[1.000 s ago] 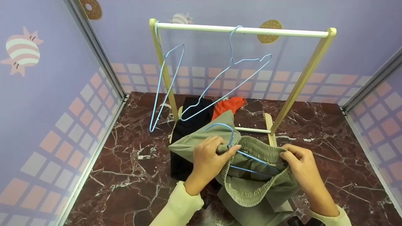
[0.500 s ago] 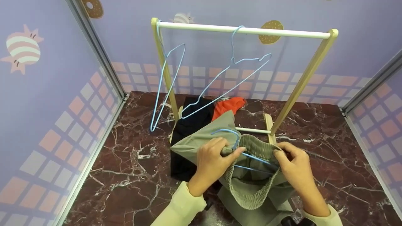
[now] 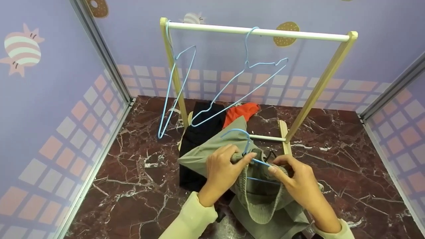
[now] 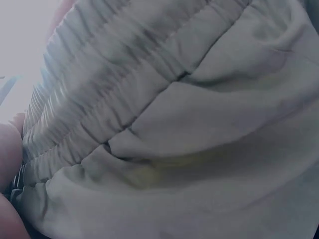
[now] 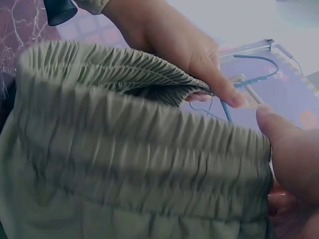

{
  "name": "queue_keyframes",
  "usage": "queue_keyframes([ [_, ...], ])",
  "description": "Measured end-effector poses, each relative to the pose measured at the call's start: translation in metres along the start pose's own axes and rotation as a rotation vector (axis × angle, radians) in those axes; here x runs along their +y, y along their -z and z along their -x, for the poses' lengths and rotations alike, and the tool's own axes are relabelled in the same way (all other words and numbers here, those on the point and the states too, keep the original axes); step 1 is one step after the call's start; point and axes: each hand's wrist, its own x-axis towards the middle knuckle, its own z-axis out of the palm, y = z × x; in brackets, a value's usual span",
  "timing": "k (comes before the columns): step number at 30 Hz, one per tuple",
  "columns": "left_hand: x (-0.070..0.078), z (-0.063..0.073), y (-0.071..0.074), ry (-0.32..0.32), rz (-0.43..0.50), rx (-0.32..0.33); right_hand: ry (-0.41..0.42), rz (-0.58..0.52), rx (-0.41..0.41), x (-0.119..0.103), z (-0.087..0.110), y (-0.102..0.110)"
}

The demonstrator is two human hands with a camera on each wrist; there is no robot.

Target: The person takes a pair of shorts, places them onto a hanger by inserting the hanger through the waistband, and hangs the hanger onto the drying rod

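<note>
Olive-green pants (image 3: 261, 216) with a gathered elastic waistband hang between the hands, the waist opening facing up. A blue wire hanger (image 3: 248, 137) sits partly inside the waist, its hook sticking out above. My left hand (image 3: 225, 171) grips the waistband beside the hanger's neck, thumb lying near the wire. Opposite it, my right hand (image 3: 298, 179) pinches the waistband close to the hanger's shoulder. Ruched waistband cloth (image 4: 114, 89) fills most of the left wrist view. In the right wrist view the pants (image 5: 144, 154) hide the hanger's lower part.
A rack with a white rail (image 3: 215, 29) and wooden posts stands behind. Two blue hangers hang there, one at the left end (image 3: 170, 89) and one mid-rail (image 3: 229, 79). Black cloth (image 3: 196, 136) and red-orange cloth (image 3: 240, 113) lie on the marbled surface (image 3: 132, 199).
My right hand has moved left toward the left hand, bringing the waistband edge with it, so the waist opening looks narrower. The left hand stays nearly in place.
</note>
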Motion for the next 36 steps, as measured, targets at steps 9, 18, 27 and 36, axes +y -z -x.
queue_keyframes([
  [9, -0.005, -0.002, 0.002, 0.051, 0.006, 0.005, 0.156, -0.057, -0.152, 0.008, 0.010, 0.021],
  [18, -0.007, -0.002, 0.002, 0.071, 0.010, -0.012, 0.313, -0.017, -0.241, 0.018, 0.014, 0.032],
  [27, -0.005, -0.004, 0.006, 0.045, 0.045, -0.024, 0.240, 0.069, -0.071, 0.018, 0.010, 0.024],
  [36, -0.010, -0.004, 0.013, 0.002, 0.026, -0.072, 0.309, 0.111, 0.045, 0.021, 0.013, 0.022],
])
